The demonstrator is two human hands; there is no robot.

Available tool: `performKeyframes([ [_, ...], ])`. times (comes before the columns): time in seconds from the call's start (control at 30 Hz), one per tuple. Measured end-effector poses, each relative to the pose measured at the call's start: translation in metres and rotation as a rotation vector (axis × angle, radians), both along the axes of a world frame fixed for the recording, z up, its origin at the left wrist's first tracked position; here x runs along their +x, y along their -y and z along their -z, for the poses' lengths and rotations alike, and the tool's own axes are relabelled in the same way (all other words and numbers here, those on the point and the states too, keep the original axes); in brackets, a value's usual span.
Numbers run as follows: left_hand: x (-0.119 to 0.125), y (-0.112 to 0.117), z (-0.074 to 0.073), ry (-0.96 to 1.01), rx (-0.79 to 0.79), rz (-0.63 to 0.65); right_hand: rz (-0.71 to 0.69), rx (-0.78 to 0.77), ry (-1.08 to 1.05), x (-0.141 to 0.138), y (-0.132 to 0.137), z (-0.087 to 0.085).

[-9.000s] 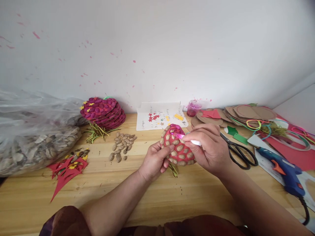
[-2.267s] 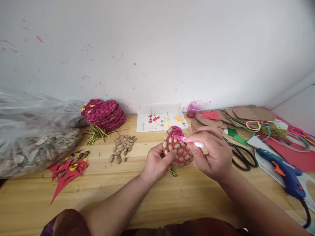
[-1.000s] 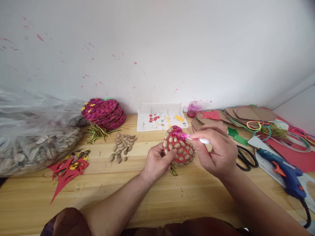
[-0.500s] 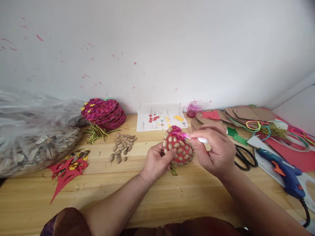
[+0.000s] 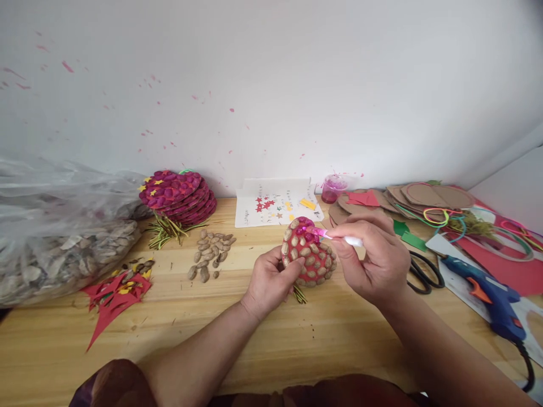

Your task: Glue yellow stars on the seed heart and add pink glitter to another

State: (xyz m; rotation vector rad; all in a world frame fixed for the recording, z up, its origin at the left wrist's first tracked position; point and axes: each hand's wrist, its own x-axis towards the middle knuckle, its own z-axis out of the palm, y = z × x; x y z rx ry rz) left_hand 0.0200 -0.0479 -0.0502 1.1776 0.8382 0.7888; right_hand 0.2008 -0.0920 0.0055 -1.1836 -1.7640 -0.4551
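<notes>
My left hand grips the left edge of a round red disc covered with peanut shells, its thumb pressed on the front. The upper shells are wet with magenta paint; the lower ones stay tan. Thin green stems stick out below the disc. Between the thumb and fingers of my right hand is a paintbrush with a white handle. Its magenta tip touches the painted shells near the top of the disc. A clear cup of magenta paint stands behind, against the wall.
Loose peanut shells lie left of my hands, by a stack of painted discs. A plastic bag of shells and red paper scraps sit farther left. To the right are scissors, a blue glue gun and cardboard pieces.
My right hand and the paintbrush have shifted very slightly to the right, the tip still on the upper shells. My left hand and the disc stay almost in place.
</notes>
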Motion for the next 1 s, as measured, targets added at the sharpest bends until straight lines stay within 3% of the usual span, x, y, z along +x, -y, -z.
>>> performKeyframes([
  [1.0,-0.0003,0.0004,0.0005,-0.003,-0.008,0.001,0.014,-0.003,-0.007,0.0051,0.0012,-0.0015],
])
